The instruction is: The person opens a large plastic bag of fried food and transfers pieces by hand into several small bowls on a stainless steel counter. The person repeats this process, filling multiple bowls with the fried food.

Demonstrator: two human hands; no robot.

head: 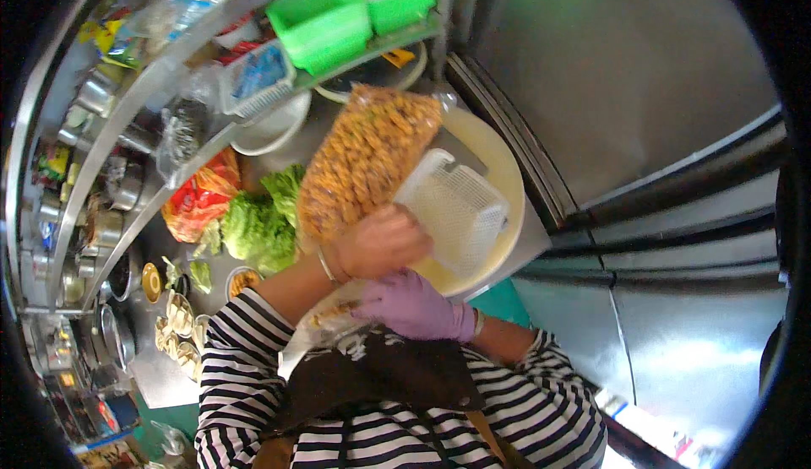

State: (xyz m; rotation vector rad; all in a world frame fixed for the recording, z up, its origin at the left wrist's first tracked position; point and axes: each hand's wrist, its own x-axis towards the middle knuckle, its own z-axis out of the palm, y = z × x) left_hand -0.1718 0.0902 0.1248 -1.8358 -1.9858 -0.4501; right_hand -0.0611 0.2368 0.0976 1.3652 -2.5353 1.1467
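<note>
My left hand (386,241) is bare, with a bangle at the wrist, and blurred. Its fingers are curled, and what they hold cannot be made out. Just below it, my right hand (412,307) wears a purple glove and grips the gathered part of a translucent plastic bag (326,317) with brown bits inside. Beyond my left hand lies a large clear bag of orange-brown, nut-like snack pieces (370,152). It overlaps the edge of a wide cream tub (510,216). In that tub sits a white perforated plastic basket (453,209).
Green lettuce (250,222) and a red plastic bag (206,193) lie left of the snack bag. A small bowl of snack pieces (244,281) is near my left forearm. Green bins (323,26) stand on a metal shelf above. A steel wall (621,76) bounds the right.
</note>
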